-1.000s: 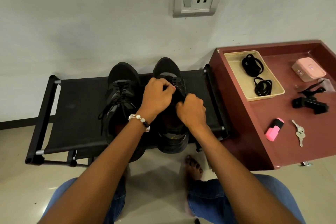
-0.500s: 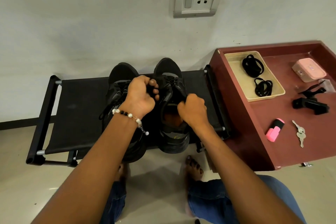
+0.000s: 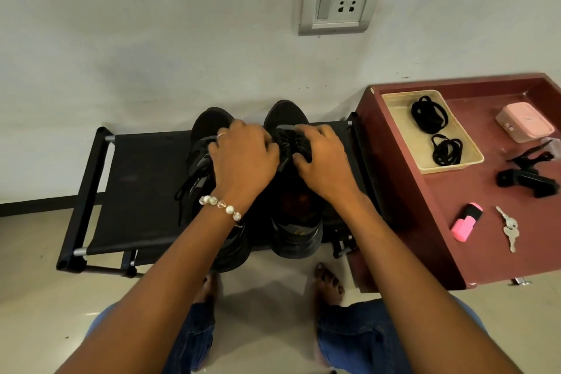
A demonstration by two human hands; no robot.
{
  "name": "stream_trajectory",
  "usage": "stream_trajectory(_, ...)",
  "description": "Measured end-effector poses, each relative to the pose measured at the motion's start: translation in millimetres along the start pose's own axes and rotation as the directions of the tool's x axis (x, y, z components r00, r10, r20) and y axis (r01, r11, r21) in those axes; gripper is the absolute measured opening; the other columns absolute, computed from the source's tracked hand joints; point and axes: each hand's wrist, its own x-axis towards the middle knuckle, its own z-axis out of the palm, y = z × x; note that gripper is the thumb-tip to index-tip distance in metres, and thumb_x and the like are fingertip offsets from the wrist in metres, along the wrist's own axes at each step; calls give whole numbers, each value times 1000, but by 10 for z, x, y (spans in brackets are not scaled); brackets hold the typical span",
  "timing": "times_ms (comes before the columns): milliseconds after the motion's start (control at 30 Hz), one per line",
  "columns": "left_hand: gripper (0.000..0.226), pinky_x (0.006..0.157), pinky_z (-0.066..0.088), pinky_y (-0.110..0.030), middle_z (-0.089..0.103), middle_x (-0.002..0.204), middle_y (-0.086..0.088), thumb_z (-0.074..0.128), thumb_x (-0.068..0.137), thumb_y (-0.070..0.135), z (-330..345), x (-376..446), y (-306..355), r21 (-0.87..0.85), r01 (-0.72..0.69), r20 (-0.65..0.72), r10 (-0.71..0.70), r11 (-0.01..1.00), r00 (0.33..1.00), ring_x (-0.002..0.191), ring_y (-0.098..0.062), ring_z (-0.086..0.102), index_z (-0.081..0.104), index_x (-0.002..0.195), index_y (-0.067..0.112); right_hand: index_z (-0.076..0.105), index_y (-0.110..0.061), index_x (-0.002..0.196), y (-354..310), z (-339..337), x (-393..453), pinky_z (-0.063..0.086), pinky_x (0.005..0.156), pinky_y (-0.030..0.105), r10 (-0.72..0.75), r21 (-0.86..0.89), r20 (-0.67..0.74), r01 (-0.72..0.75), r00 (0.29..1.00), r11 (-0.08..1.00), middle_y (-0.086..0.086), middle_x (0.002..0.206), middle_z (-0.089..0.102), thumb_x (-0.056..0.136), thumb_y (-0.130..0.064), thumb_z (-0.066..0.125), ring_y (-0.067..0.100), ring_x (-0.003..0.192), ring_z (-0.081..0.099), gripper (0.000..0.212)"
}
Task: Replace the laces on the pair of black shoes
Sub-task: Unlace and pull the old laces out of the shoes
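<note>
Both hands have shifted toward the toes: left hand (image 3: 243, 158) and right hand (image 3: 321, 158) lie apart, fingers curled on the right shoe (image 3: 296, 222) lacing, likely loosening it. Left shoe (image 3: 209, 124) stands touching alongside on the rack (image 3: 145, 191); replacement laces (image 3: 429, 114) wait in the tray (image 3: 394, 106)

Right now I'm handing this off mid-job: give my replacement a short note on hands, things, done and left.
Left hand and right hand both pinch the laces of the right shoe on the black rack. Left shoe stands beside it, lace ends hanging loose. Two coiled black laces wait in the beige tray. Neither shoe is relaced yet; both remain to do.
</note>
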Motion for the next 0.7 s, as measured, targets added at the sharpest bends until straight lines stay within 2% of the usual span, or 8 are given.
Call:
stream_trajectory(67,28,88,42,-43,53,116,-12,58,89,38,68,-85,11,90,-128,93,119,988,989,112,-36,49,67,106,17,56,-16,133,-6,18,21,47,92,48,-54,-81,18,55,998,995,9,125,51,90,-11,58,30,117,46,44)
stream_trajectory(100,27,80,44,-40,53,112,-13,59,90,37,113,-132,19,73,-159,144,147,985,979,106,-36,52,64,104,14,59,-14,130,-9,33,26,48,90,49,-70,-131,35,74,997,989,10,124,52,91,-9,55,30,115,46,40)
stream_trajectory(200,27,66,38,-33,55,103,-15,56,93,32,272,-216,19,-19,-117,253,118,993,960,91,-35,58,55,103,8,63,-12,126,-14,73,33,49,85,50,-107,-256,36,113,994,960,11,122,53,93,-6,49,32,110,48,36)
stream_trajectory(367,27,65,35,-33,59,103,-18,46,98,27,454,-231,-10,-88,-20,189,36,996,981,91,-38,59,53,102,2,66,-7,113,-47,170,48,51,74,41,-144,-367,-72,108,987,924,11,115,60,93,-5,54,31,99,56,24)
stream_trajectory(433,26,64,34,-33,58,102,-18,43,99,25,494,-233,-8,-97,7,177,11,995,984,92,-38,59,53,102,1,67,-6,106,-73,186,65,45,66,35,-141,-378,-112,89,984,922,11,108,62,94,-9,54,29,93,59,18)
stream_trajectory(600,27,63,36,-34,59,102,-19,42,98,25,556,-182,-19,-128,61,215,-33,990,976,92,-38,59,56,99,2,67,-10,93,-114,152,48,39,63,29,-24,-167,-227,-15,974,986,8,90,68,93,-23,58,29,81,64,17)
stream_trajectory(667,27,65,36,-36,59,104,-20,42,98,24,570,-174,-17,-135,67,225,-35,989,974,94,-41,58,56,100,1,66,-16,84,-69,126,72,45,69,30,207,83,-280,-191,938,978,3,83,71,89,-28,62,26,83,65,13)
stream_trajectory(700,28,65,36,-36,59,105,-21,42,98,24,571,-173,-15,-144,79,236,-43,986,971,95,-42,58,56,101,0,66,-18,79,-39,104,102,50,77,33,355,250,-248,-294,901,922,-1,80,72,86,-30,64,23,85,67,14)
